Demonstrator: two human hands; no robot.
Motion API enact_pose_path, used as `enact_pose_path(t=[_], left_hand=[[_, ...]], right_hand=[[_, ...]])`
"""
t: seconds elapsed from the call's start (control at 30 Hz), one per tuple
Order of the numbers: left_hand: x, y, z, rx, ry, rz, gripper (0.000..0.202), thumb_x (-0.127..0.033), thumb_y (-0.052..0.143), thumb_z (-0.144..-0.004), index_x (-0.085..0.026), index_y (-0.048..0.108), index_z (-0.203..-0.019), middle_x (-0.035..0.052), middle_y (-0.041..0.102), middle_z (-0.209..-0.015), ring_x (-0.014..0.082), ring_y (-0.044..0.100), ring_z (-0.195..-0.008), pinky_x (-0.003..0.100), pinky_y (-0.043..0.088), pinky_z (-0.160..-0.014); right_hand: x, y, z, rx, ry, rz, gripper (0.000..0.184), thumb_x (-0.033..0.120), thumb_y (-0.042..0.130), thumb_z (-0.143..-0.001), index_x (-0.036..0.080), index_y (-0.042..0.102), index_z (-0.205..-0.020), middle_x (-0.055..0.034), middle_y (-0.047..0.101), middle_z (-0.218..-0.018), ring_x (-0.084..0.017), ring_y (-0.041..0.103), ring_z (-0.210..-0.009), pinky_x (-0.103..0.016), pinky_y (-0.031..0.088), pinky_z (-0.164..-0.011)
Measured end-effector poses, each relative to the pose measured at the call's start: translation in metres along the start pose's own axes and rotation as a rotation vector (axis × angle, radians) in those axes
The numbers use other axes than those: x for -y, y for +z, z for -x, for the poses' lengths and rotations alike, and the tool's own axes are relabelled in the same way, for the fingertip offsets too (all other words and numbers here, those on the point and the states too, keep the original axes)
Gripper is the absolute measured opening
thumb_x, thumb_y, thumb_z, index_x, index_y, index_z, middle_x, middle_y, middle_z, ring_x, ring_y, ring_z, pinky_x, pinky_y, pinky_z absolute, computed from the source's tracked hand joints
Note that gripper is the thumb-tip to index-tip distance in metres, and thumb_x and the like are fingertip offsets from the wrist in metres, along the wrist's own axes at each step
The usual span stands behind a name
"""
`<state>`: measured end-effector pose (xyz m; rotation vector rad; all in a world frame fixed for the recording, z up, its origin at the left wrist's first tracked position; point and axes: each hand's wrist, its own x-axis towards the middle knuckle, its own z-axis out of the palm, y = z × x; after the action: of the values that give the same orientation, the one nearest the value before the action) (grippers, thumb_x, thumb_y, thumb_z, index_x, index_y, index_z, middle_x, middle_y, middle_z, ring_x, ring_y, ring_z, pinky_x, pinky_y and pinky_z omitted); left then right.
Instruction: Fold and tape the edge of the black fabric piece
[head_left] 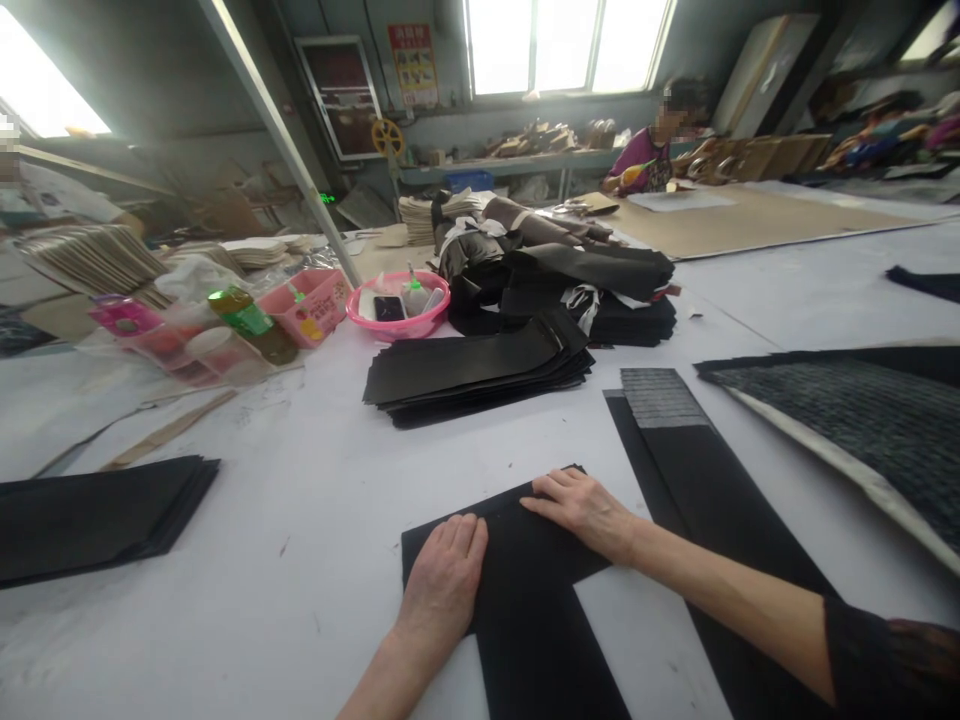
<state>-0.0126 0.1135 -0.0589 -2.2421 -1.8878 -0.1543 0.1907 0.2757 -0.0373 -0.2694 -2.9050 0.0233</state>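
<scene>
A black fabric piece (525, 590) lies on the white table in front of me, with one strip running towards me and another lying crosswise at its far end. My left hand (444, 572) rests on the left part of the crosswise strip, fingers together and laid flat. At the far right edge, my right hand (583, 508) has bent fingers and thumb closed on the fabric; the fingertips' undersides are hidden. Just right of that hand are long black strips (720, 500), with a grey striped end on the upper one.
Beyond my hands lies a stack of black pieces (472, 370), with a larger fabric heap (555, 270) behind. A pink basin (401, 320) holds a phone and bottles. More black pieces (105, 510) lie left, dark textured fabric (862, 420) right. A co-worker (649, 160) sits across the table.
</scene>
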Motion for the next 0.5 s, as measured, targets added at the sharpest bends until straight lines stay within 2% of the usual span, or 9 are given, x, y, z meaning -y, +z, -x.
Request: enact_pose_path(t=[0.23,0.37,0.43,0.5], left_hand=[[0.002,-0.003,-0.001,0.027,-0.028,0.059,0.053,-0.003,0.043,-0.083,-0.015,0.042,-0.134,0.0099,0.053,-0.112,0.0236,0.051,-0.104,0.039,0.045,-0.093],[-0.002,-0.009,-0.007,0.037,-0.015,0.034,0.058,-0.002,0.044,-0.080,-0.018,0.041,-0.136,0.0097,0.054,-0.109,0.0238,0.052,-0.099,0.039,0.046,-0.086],[-0.005,-0.013,-0.012,0.053,-0.006,0.014,0.059,-0.003,0.045,-0.080,-0.019,0.040,-0.136,0.0090,0.054,-0.107,0.0236,0.053,-0.095,0.039,0.047,-0.082],[-0.007,-0.015,-0.017,0.066,-0.002,-0.013,0.056,-0.005,0.045,-0.082,-0.020,0.041,-0.136,0.0083,0.055,-0.104,0.0236,0.053,-0.091,0.039,0.047,-0.078]], right_hand=[[-0.001,0.000,0.009,-0.031,0.067,-0.009,0.028,0.014,0.049,-0.093,0.022,0.059,-0.118,-0.0056,0.058,-0.102,-0.017,0.054,-0.094,-0.032,0.048,-0.081],[-0.001,-0.013,0.014,-0.057,0.183,0.000,0.023,0.012,0.050,-0.092,0.022,0.064,-0.107,-0.0042,0.060,-0.096,-0.017,0.056,-0.086,-0.030,0.050,-0.074],[0.005,-0.019,0.011,-0.081,0.244,0.009,0.023,0.013,0.048,-0.093,0.022,0.064,-0.106,-0.0040,0.061,-0.096,-0.018,0.057,-0.087,-0.031,0.050,-0.074],[0.017,-0.017,0.003,-0.104,0.266,0.002,0.023,0.016,0.049,-0.094,0.023,0.061,-0.112,-0.0042,0.062,-0.102,-0.018,0.057,-0.097,-0.032,0.050,-0.081]])
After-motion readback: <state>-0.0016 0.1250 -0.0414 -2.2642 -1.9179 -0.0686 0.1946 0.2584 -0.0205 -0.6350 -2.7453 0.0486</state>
